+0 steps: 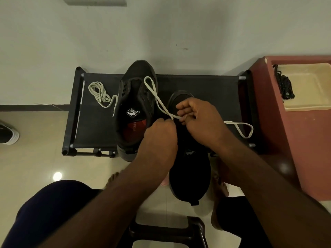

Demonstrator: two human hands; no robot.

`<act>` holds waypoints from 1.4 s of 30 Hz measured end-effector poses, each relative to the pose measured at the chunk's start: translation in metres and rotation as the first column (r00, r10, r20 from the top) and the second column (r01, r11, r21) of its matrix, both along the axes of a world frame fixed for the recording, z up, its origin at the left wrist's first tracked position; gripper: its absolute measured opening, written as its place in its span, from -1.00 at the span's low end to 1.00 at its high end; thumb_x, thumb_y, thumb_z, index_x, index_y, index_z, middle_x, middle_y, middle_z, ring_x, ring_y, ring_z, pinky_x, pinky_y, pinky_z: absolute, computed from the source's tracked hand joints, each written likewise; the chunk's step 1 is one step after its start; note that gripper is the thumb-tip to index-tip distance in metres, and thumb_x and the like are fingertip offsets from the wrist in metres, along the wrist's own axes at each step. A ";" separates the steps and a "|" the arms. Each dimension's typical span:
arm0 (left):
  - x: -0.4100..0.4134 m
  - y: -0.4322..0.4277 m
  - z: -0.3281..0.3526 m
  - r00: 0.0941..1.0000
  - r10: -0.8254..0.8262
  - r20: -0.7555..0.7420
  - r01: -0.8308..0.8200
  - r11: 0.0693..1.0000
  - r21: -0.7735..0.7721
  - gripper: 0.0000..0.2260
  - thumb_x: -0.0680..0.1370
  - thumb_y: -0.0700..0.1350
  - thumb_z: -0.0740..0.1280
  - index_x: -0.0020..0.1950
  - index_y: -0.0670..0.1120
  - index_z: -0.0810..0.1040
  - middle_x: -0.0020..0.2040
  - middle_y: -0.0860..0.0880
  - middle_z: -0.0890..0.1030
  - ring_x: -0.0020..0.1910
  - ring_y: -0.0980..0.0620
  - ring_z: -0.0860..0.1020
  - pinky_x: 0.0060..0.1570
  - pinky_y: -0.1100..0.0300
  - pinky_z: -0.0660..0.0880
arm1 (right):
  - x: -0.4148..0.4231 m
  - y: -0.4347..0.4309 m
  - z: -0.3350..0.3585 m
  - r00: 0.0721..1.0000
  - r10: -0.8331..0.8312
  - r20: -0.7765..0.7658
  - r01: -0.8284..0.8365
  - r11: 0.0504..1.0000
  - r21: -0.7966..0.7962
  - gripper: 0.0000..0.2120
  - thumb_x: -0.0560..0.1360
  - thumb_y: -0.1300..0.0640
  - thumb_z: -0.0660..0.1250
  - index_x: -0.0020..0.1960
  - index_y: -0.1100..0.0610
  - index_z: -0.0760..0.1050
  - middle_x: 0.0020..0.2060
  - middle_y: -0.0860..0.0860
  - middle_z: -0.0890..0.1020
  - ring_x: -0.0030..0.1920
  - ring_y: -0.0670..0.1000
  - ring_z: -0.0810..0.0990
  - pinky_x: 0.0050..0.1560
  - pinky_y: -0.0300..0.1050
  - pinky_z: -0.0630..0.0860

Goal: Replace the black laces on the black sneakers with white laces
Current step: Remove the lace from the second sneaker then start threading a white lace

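Note:
Two black sneakers rest on a low black rack (100, 127). The left sneaker (136, 97) has no lace and shows its insole. The right sneaker (189, 169) lies under my hands, heel toward me. A white lace (157, 99) loops over the left sneaker and runs to my fingers; its other end (241, 127) curls out to the right. My left hand (159, 135) and my right hand (198, 120) both pinch this lace over the right sneaker's eyelets. A second white lace (100, 93) lies coiled at the rack's left.
The black laces (284, 85) lie in a cream tray (308, 90) on a red stand (295, 140) to the right. Another shoe (9, 133) sits on the floor at far left. A dark stool (172, 228) stands between my knees. My bare feet rest on the tiled floor.

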State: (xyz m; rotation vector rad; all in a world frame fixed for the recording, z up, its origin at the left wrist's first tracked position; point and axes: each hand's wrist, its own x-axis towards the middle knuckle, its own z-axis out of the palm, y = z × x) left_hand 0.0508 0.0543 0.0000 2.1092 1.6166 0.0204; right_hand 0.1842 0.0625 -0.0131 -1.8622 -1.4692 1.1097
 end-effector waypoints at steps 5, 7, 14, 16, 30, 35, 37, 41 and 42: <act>-0.006 0.005 0.021 0.857 -0.027 0.514 -0.079 0.980 0.182 -0.84 0.63 -0.23 0.22 0.02 -0.16 0.60 -0.02 -0.02 0.51 -0.05 0.12 0.51 -0.08 0.39 0.40 | 0.001 0.002 -0.003 0.998 0.025 0.053 -0.028 0.998 0.050 -0.74 0.50 0.37 0.31 0.07 0.07 0.57 -0.20 -0.17 0.59 -0.21 -0.33 0.56 -0.18 -0.50 0.44; -0.006 0.006 0.035 0.635 0.119 0.764 -0.157 0.987 -0.024 -0.82 0.65 -0.23 0.17 0.03 -0.15 0.57 0.05 -0.03 0.60 0.03 0.20 0.56 0.03 0.44 0.43 | 0.000 0.002 -0.003 0.998 0.029 0.054 -0.033 0.997 0.067 -0.74 0.51 0.40 0.28 -0.01 0.05 0.53 -0.23 -0.13 0.59 -0.21 -0.26 0.57 -0.20 -0.44 0.45; -0.019 0.017 0.073 -0.084 0.773 0.629 0.135 0.634 -0.761 -0.74 0.66 -0.07 0.13 -0.22 -0.06 0.37 -0.48 0.04 0.32 -0.59 0.15 0.26 -0.55 0.29 0.38 | -0.002 0.003 -0.006 0.999 0.008 -0.046 -0.009 1.000 -0.006 -0.61 0.47 0.52 0.19 0.15 0.17 0.53 -0.07 0.02 0.58 -0.16 -0.16 0.53 -0.13 -0.38 0.48; -0.020 0.018 0.068 0.417 0.641 0.645 -0.197 0.756 -0.624 -0.83 0.66 -0.03 0.20 -0.11 -0.03 0.41 -0.41 0.04 0.40 -0.58 0.15 0.36 -0.60 0.29 0.33 | -0.001 0.003 -0.009 0.999 0.014 -0.036 -0.015 1.000 -0.020 -0.58 0.46 0.51 0.19 0.20 0.16 0.53 -0.02 0.03 0.59 -0.13 -0.13 0.55 -0.08 -0.38 0.50; -0.022 0.005 0.056 0.739 -0.048 0.672 0.101 0.994 -0.040 -0.63 0.55 -0.23 0.32 -0.47 -0.08 0.38 -0.56 0.05 0.34 -0.58 0.13 0.32 -0.51 0.41 0.27 | 0.001 0.005 -0.020 0.986 0.114 0.123 -0.119 0.992 0.035 -0.66 0.51 0.34 0.37 0.25 0.12 0.53 0.10 0.02 0.63 0.03 -0.14 0.55 -0.08 -0.60 0.37; -0.026 0.007 0.053 0.954 -0.035 0.298 0.025 0.999 0.037 -0.73 0.56 0.00 0.25 -0.34 0.00 0.47 -0.43 0.06 0.49 -0.45 0.07 0.47 -0.36 0.28 0.47 | -0.002 0.008 -0.020 0.991 0.080 0.106 -0.079 0.997 -0.010 -0.65 0.53 0.38 0.32 0.27 0.13 0.54 0.13 0.02 0.62 0.08 -0.08 0.58 0.00 -0.52 0.44; -0.025 0.000 0.056 0.995 -0.097 -0.008 0.096 0.991 -0.090 -0.78 0.59 0.09 0.18 0.05 -0.01 0.52 -0.13 0.03 0.58 -0.22 0.10 0.54 -0.13 0.16 0.54 | -0.002 0.008 -0.013 1.000 0.011 0.029 -0.011 1.000 0.021 -0.66 0.53 0.41 0.24 0.23 0.17 0.56 0.08 0.04 0.64 0.04 -0.06 0.63 0.10 -0.33 0.54; -0.018 -0.019 0.063 0.968 -0.231 -0.096 0.217 0.967 -0.134 -0.61 0.65 0.14 0.12 0.43 0.03 0.30 0.18 0.04 0.51 0.08 0.10 0.51 0.05 0.23 0.43 | 0.019 0.006 0.003 0.973 -0.195 -0.121 0.212 0.967 0.143 -0.71 0.57 0.39 0.17 0.09 0.12 0.57 -0.06 0.01 0.66 -0.09 -0.09 0.67 -0.03 -0.27 0.61; -0.014 -0.018 0.063 0.979 -0.204 -0.028 0.201 0.976 -0.081 -0.66 0.66 0.12 0.11 0.39 0.03 0.36 0.15 0.07 0.49 0.04 0.15 0.47 0.01 0.27 0.37 | 0.027 0.006 0.004 0.967 -0.234 -0.100 0.247 0.959 0.142 -0.74 0.58 0.36 0.19 0.08 0.08 0.56 -0.06 -0.02 0.66 -0.08 -0.10 0.67 -0.04 -0.28 0.61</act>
